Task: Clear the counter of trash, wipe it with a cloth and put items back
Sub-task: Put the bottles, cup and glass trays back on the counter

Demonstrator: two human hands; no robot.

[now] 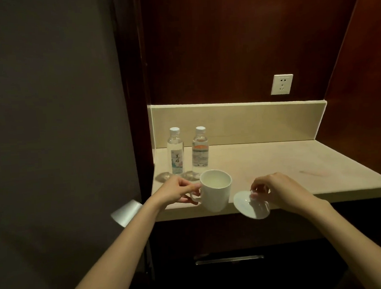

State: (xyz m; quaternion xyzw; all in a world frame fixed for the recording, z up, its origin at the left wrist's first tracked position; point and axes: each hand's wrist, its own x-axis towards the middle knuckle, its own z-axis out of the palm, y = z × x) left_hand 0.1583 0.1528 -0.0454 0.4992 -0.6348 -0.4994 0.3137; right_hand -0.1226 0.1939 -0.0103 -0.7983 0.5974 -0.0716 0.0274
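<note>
Two water bottles (176, 151) (200, 147) are seen upright, close together, at the back left of the beige counter (274, 162) in the head view, near the backsplash, a placement that suggests the putting-back stage has been reached. A white mug (216, 190) is held by its handle at the front edge of the counter; the left hand (176, 192) is curled round that handle, with fingers and thumb closed on it, so the mug can be kept upright and level. Just beside it to the right, a white lid (251, 205) is pinched by its knob in the right hand (278, 190), fingertips bunched downward, and is tilted past the counter's front edge, apart from the mug; it is probably being kept clear until the mug is set down. Both forearms are stretched forward from below, wrists slightly bent. A wall socket (281, 84) is seen on the dark wood panel above. No cloth or trash is visible.
</note>
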